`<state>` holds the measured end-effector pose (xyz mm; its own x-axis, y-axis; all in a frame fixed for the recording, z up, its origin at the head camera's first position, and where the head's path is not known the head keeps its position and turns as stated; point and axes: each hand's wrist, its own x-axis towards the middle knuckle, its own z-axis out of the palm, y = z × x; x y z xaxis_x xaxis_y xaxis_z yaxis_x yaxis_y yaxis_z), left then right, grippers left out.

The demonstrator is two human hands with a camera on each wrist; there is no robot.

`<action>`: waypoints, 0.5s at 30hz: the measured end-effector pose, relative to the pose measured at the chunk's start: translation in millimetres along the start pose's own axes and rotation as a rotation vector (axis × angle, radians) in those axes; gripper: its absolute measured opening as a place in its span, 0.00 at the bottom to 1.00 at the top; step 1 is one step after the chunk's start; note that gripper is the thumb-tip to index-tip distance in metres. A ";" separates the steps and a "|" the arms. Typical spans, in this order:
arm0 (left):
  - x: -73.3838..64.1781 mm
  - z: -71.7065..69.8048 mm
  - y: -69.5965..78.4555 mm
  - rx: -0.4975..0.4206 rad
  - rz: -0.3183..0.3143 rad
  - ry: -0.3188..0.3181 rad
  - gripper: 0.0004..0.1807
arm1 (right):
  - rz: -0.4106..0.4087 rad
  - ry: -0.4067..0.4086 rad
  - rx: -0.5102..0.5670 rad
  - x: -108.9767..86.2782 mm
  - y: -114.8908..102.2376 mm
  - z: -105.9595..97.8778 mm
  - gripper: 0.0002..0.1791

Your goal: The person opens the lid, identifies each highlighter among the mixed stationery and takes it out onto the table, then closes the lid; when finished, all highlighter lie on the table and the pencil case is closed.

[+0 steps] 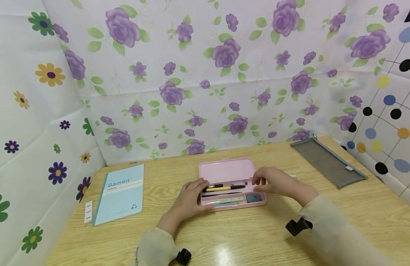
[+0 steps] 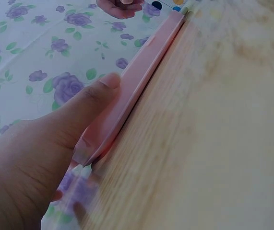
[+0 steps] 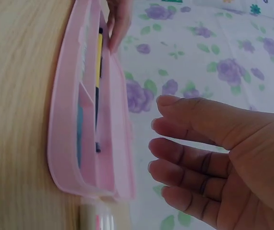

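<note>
A pink pencil case (image 1: pixel 226 170) lies on the table with its lid tipped back. In it are a yellow-and-black pen (image 1: pixel 221 188), other slim writing tools and a dark teal block (image 1: pixel 253 198) in the right front compartment. My left hand (image 1: pixel 189 197) grips the left end of the case. In the left wrist view, its thumb (image 2: pixel 96 93) presses the front wall. Over the right end hovers my right hand (image 1: pixel 274 181), fingers loosely bent. The right wrist view shows nothing between the right hand's fingertips (image 3: pixel 168 149), which are apart from the case.
A light blue notebook (image 1: pixel 120 195) lies at the left, with a small white strip (image 1: pixel 88 212) beside it. At the back right rests a grey mesh zip pouch (image 1: pixel 327 160). A small white item with a pink stripe (image 3: pixel 98 218) is just past the case's right end. Patterned sheets (image 1: pixel 205 111) surround the table.
</note>
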<state>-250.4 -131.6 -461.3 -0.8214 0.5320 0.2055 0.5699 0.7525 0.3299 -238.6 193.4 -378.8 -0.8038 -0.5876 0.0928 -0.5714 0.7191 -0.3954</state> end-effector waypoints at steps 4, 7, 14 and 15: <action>-0.3 -0.1 0.4 -0.005 -0.005 -0.005 0.49 | -0.010 -0.025 0.028 4.8 -6.9 10.4 0.07; -0.5 -0.4 0.8 -0.009 -0.008 -0.008 0.49 | -0.026 -0.040 0.048 7.4 -10.8 16.9 0.04; -0.4 0.0 0.5 -0.006 -0.001 0.001 0.49 | -0.057 -0.059 0.083 14.0 -16.1 31.9 0.02; -0.4 0.1 0.5 -0.006 -0.001 0.002 0.49 | -0.063 -0.064 0.083 15.3 -16.8 34.3 0.02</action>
<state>-249.8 -131.4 -461.3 -0.8222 0.5304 0.2067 0.5688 0.7510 0.3354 -235.7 159.6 -402.1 -0.7528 -0.6553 0.0625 -0.6029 0.6482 -0.4652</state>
